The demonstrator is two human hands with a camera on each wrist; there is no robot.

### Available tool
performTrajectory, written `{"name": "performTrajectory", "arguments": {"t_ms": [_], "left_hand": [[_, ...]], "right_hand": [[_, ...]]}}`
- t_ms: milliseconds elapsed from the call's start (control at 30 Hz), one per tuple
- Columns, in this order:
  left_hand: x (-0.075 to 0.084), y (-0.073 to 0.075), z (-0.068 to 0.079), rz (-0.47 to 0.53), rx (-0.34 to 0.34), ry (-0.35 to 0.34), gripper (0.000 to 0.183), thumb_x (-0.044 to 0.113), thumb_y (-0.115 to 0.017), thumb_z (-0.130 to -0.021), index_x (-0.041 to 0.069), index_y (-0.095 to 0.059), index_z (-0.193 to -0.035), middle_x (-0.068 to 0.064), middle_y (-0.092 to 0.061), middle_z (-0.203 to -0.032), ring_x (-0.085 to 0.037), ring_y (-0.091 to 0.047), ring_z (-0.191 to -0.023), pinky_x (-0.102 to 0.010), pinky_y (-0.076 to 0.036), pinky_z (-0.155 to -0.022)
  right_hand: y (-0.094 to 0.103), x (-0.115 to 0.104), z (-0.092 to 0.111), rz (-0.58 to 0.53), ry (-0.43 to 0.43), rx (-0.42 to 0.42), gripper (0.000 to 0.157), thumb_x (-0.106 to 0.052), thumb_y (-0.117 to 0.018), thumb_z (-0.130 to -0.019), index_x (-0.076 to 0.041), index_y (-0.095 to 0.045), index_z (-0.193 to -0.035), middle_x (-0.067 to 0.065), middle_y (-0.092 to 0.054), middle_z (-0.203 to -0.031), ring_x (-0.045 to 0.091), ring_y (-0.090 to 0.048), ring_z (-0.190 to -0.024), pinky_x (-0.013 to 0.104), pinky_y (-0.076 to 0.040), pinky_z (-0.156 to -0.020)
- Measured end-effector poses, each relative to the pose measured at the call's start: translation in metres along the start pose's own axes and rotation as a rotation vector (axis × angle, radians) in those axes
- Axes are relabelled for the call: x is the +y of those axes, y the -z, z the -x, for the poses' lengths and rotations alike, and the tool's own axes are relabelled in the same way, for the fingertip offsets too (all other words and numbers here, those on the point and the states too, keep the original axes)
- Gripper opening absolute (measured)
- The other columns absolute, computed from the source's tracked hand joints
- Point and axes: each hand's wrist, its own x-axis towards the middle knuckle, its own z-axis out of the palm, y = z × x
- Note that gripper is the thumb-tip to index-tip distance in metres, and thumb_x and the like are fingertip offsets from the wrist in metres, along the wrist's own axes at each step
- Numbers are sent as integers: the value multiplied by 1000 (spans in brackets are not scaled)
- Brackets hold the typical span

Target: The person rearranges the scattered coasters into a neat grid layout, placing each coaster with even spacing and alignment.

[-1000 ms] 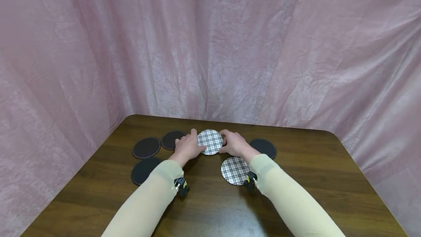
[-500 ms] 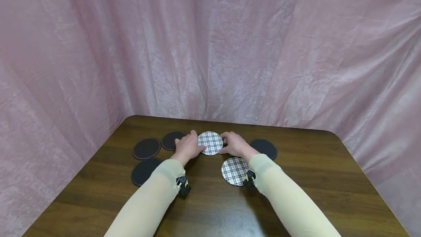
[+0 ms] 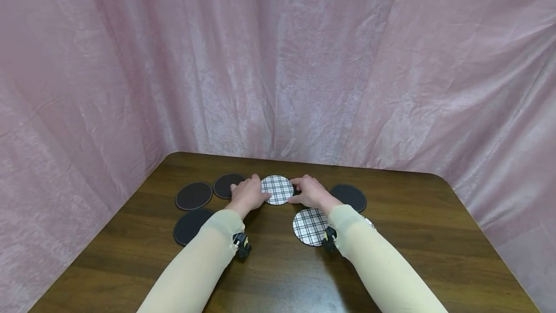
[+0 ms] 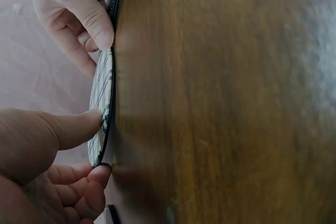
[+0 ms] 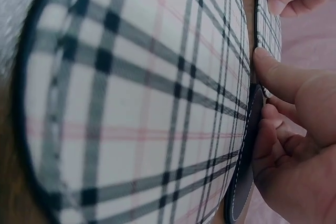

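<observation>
A round plaid coaster (image 3: 277, 189), white with dark lines, is held between my two hands near the table's far edge. My left hand (image 3: 248, 194) pinches its left side; in the left wrist view the thumb (image 4: 79, 128) lies on the plaid face and the fingertips curl at the dark underside. On the opposite side my right hand (image 3: 312, 193) pinches the rim, thumb (image 5: 278, 77) on top. A second plaid coaster (image 3: 309, 227) lies nearer, partly covered by my right wrist. It fills much of the right wrist view.
Three dark round coasters lie at the left: one far (image 3: 226, 185), one middle (image 3: 193, 195), one near (image 3: 190, 226) partly under my left sleeve. Another dark coaster (image 3: 349, 197) sits right of my right hand. A plaid edge (image 3: 369, 222) peeks past the right sleeve. Pink curtain (image 3: 278, 62) hangs behind.
The held coaster's far edge has sunk slightly, so it looks flatter. Both hands keep their hold and have barely moved. More of the plaid edge beyond the right sleeve shows.
</observation>
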Motion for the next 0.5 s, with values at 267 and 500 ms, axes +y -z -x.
{"name": "performTrajectory", "arguments": {"t_ms": [267,500], "left_hand": [[-2,0,-1,-46,-27,-18,64,41,-76,-106,-4,-61,-149,-24,-66,-143,-44,-61,-133,-65,-39,-110],[-2,-1,-3,-58,-41,-17,62,43,-75,-107,-1,-63,-149,-24,-66,-143,-44,-61,-133,-66,-39,-111]], "right_hand": [[0,-3,-1,35,-9,-20,64,-31,-83,-103,-6,-60,-158,12,-64,-124,30,-60,-117,50,-51,-103],[-2,-4,-1,37,-12,-8,63,-30,-83,-103,-5,-61,-156,12,-64,-125,30,-60,-117,50,-52,-102]]}}
